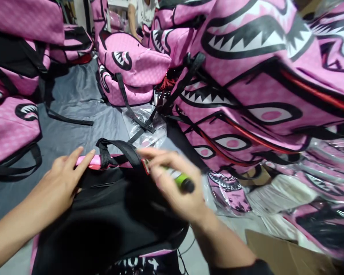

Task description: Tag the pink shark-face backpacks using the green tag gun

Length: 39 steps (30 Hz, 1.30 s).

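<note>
Directly beneath both hands lies the black bag (111, 214). At its upper-left edge, the left hand (59, 177) holds on, fingers parted; at its upper-right edge, the right hand (185, 194) is closed around a green tool (182, 180). Pink backpacks (243, 72) stand stacked beyond the bag.

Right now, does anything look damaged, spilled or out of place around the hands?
Nothing stands out as damaged or spilled; at most, a loose black strap trails across the grey sheet beyond the left hand, slightly untidy.
</note>
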### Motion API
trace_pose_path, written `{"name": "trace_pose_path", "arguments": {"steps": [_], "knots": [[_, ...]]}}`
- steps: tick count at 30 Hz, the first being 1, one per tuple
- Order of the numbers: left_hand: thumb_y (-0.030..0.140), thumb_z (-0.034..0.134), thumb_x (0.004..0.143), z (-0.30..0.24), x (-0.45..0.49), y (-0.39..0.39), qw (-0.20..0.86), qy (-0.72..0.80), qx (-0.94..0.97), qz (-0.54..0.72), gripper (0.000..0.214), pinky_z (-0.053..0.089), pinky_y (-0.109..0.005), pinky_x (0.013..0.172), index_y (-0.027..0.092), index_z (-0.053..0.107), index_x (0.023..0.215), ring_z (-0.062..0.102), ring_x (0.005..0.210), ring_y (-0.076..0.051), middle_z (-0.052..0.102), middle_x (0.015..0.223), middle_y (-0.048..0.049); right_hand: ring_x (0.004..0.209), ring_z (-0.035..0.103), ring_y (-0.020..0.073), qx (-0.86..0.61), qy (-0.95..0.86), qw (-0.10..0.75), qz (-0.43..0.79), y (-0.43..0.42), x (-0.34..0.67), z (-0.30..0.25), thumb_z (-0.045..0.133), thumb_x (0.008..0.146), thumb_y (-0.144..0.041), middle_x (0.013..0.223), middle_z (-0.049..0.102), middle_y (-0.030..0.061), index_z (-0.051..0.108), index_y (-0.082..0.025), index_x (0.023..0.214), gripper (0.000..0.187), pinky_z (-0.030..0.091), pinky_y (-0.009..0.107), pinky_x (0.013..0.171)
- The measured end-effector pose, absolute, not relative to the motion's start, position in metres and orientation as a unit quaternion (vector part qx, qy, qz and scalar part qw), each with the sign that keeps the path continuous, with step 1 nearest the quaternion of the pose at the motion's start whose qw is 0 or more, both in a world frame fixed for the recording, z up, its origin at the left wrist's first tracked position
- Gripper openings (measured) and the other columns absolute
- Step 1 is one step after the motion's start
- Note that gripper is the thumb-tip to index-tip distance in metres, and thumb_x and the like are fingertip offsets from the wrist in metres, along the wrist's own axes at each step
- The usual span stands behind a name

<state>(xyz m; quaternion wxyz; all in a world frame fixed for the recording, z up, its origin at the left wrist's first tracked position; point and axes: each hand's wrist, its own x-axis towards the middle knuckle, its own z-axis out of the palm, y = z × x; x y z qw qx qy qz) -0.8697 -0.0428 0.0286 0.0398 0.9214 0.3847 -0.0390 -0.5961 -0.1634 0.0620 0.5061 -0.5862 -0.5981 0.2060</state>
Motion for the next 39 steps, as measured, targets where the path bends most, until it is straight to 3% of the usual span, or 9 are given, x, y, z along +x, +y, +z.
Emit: {"name": "trace_pose_path", "arguments": {"steps": [2,5,8,12,17,24,30,34,39], "knots": [[0.011,0.044,0.082,0.029,-0.869,-0.045,0.034,0.387,0.921,-0.035,0.091,0.052,-0.055,0.092,0.037,0.001,0.157,0.044,0.127,-0.043,0.021,0.161,-0.0081,0.106,0.066,0.0194,-0.697,-0.567,0.425,0.106,-0.150,-0.546,0.041,0.045,0.093,-0.015,0.110,0.072,0.0063,0.066,-0.020,0.109,0.028,0.052,0.035,0.094],[0.011,0.045,0.082,0.030,-0.866,-0.046,0.015,0.382,0.923,-0.043,0.089,0.052,-0.054,0.092,0.033,0.004,0.158,0.046,0.126,-0.041,0.026,0.158,-0.0140,0.105,0.066,0.0201,-0.773,-0.600,0.136,0.157,-0.108,-0.491,-0.014,0.053,0.089,-0.011,0.111,0.070,0.0095,0.069,-0.016,0.112,0.028,0.049,0.029,0.093],[0.010,0.045,0.081,0.029,-0.864,-0.044,0.000,0.380,0.924,-0.049,0.088,0.052,-0.053,0.093,0.031,0.007,0.158,0.047,0.126,-0.040,0.029,0.157,-0.0164,0.104,0.066,0.0232,-0.765,-0.611,0.079,0.188,-0.066,-0.474,-0.060,0.066,0.089,-0.024,0.113,0.068,0.0122,0.072,-0.016,0.103,0.017,0.049,0.027,0.090],[0.010,0.046,0.082,0.031,-0.863,-0.043,-0.010,0.385,0.921,-0.056,0.087,0.052,-0.052,0.093,0.029,0.010,0.158,0.046,0.127,-0.040,0.028,0.157,-0.0159,0.111,0.063,0.0256,-0.770,-0.600,0.058,0.207,-0.036,-0.477,-0.082,0.079,0.080,-0.037,0.132,0.057,0.0147,0.069,-0.017,0.108,0.036,0.047,0.027,0.090],[0.009,0.046,0.080,0.034,-0.859,-0.046,-0.010,0.394,0.916,-0.069,0.085,0.052,-0.051,0.094,0.025,0.014,0.158,0.045,0.127,-0.039,0.028,0.157,-0.0167,0.105,0.063,0.0254,-0.801,-0.542,0.068,0.245,-0.024,-0.469,-0.084,0.087,0.070,-0.032,0.115,0.065,0.0132,0.063,-0.013,0.106,0.047,0.049,0.027,0.081],[0.005,0.049,0.078,0.036,-0.858,-0.047,-0.001,0.401,0.914,-0.062,0.089,0.053,-0.050,0.094,0.027,0.016,0.157,0.047,0.127,-0.036,0.030,0.158,-0.0159,0.056,0.058,0.0074,-0.813,-0.447,0.110,0.357,-0.015,-0.465,-0.070,0.066,0.092,-0.026,0.075,0.064,-0.0025,0.063,-0.012,0.095,0.014,0.046,0.019,0.050],[0.004,0.052,0.078,0.038,-0.858,-0.046,0.020,0.404,0.912,-0.064,0.088,0.052,-0.049,0.093,0.023,0.020,0.157,0.046,0.129,-0.038,0.029,0.158,-0.0192,0.043,0.051,0.0129,-0.855,-0.409,0.113,0.299,-0.050,-0.459,-0.017,0.075,0.077,-0.014,0.046,0.050,-0.0018,0.062,-0.011,0.068,0.016,0.035,0.023,0.041],[0.006,0.056,0.078,0.046,-0.850,-0.049,0.029,0.412,0.907,-0.086,0.090,0.051,-0.046,0.096,0.025,0.017,0.157,0.044,0.131,-0.035,0.026,0.160,-0.0176,0.047,0.055,0.0136,-0.820,-0.466,0.198,0.269,-0.101,-0.487,0.037,0.066,0.085,-0.030,0.053,0.056,-0.0030,0.067,-0.017,0.093,0.015,0.040,0.023,0.045],[0.007,0.064,0.077,0.061,-0.845,-0.049,0.075,0.430,0.894,-0.103,0.097,0.048,-0.047,0.102,0.025,0.012,0.158,0.039,0.138,-0.036,0.011,0.164,-0.0188,0.074,0.070,0.0205,-0.570,-0.679,0.390,0.250,-0.137,-0.577,0.074,0.064,0.085,-0.032,0.083,0.073,0.0034,0.070,-0.023,0.082,0.012,0.055,0.029,0.066]]}}
